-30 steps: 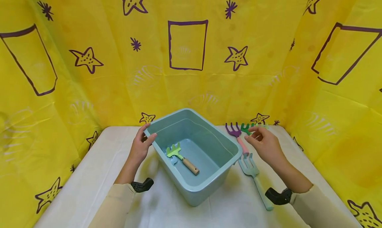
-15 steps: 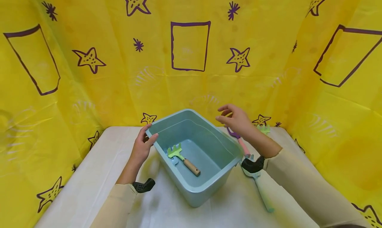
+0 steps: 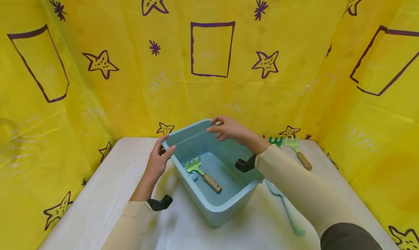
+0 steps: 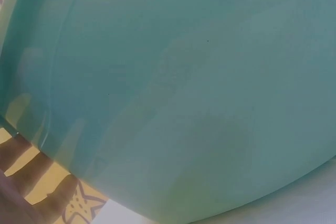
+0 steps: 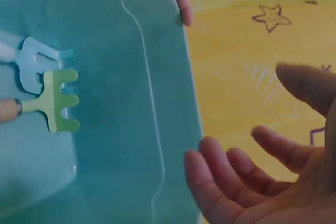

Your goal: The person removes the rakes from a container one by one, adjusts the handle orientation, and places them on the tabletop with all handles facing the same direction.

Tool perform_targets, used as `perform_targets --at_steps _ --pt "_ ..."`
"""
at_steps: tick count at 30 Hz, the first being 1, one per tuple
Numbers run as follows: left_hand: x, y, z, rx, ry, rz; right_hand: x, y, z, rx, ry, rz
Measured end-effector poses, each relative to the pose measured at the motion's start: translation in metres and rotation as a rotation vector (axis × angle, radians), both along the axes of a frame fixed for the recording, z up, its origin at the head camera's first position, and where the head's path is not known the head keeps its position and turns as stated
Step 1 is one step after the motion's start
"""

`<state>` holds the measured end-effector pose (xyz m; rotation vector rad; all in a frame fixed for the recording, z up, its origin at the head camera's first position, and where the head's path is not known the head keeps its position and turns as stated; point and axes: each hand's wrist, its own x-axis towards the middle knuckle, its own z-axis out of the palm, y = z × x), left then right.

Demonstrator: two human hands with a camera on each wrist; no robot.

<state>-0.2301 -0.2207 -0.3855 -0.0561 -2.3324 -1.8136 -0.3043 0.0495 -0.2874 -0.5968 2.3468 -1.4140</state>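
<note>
Showing fingers (image 5: 220,177) beside bin (image 5: 131,129) rim.

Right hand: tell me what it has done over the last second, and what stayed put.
The right hand left the rakes at the right and swung left over the bin's far rim, empty, fingers relaxed. The left hand stayed on the bin's left corner; the green rake inside did not move.

The bin (image 3: 226,202) stands open on top; only 1 rake (image 3: 203,173) lies inside.
</note>
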Motion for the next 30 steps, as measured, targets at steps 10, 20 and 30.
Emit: perform_targets --at_steps 10,20,30 --pt "0.005 0.003 0.008 -0.013 0.001 -0.003 -0.016 -0.03 -0.025 0.051 -0.175 0.075" --pt "-0.018 -0.006 -0.022 0.008 0.037 0.012 -0.023 -0.038 -0.052 0.064 -0.303 0.142" --pt "-0.02 -0.008 -0.026 0.016 0.024 0.015 -0.022 -0.041 -0.076 0.277 -0.473 0.34"
